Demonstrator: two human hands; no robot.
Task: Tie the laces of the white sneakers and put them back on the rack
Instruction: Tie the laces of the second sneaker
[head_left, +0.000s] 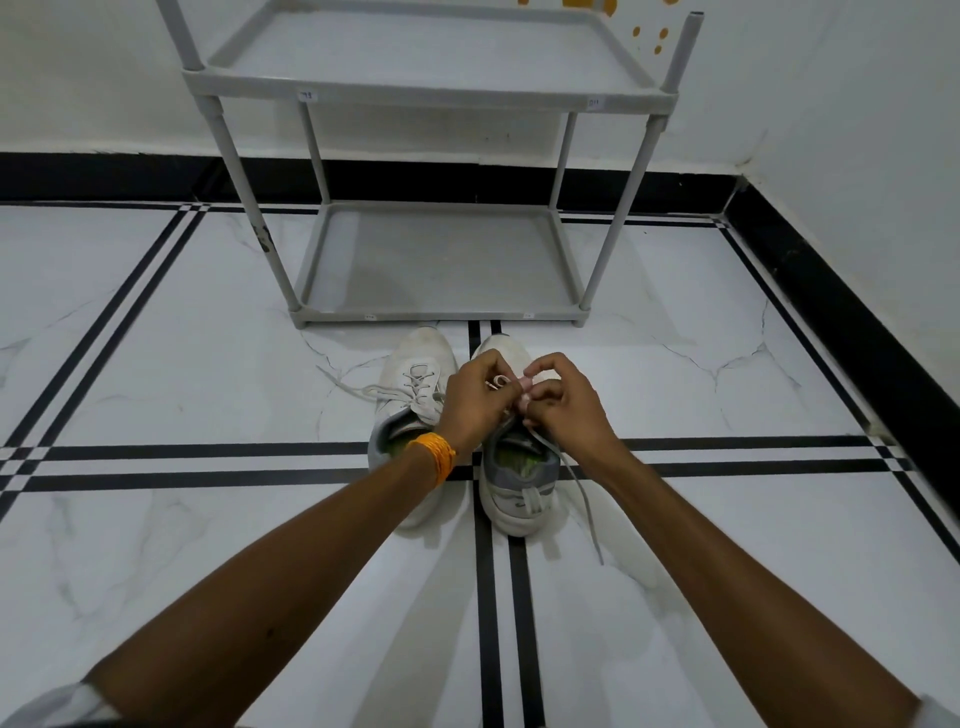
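Fingers (527, 387) of both hands are pinched on the lace (500, 383) of the right sneaker (514, 499), working it into a small loop above the shoe's tongue; the left hand (475, 402) and right hand (563, 405) meet knuckle to knuckle there, both clenched on the lace rather than released. Largest in view is the floor (208, 545), pale marble tile crossed by paired black lines, with a black skirting at the foot of the white walls. On it, against the back wall, stands the grey rack (441, 93), two shelves on thin posts, both shelves bare. Just in front of the rack's lower shelf sit the two white sneakers side by side, toes toward the rack, heels toward the person. The left sneaker (415, 374) lies nearest the rack's left front leg, partly behind the left forearm; its loose laces (358, 387) trail out across the floor away from the rack's middle. The right sneaker is touching or almost touching it, in line with the rack's centre, its grey heel and green insole showing below the hands. One free end of its lace (584, 512) runs back over the floor away from the rack. An orange thread band (436, 457) circles the left wrist.
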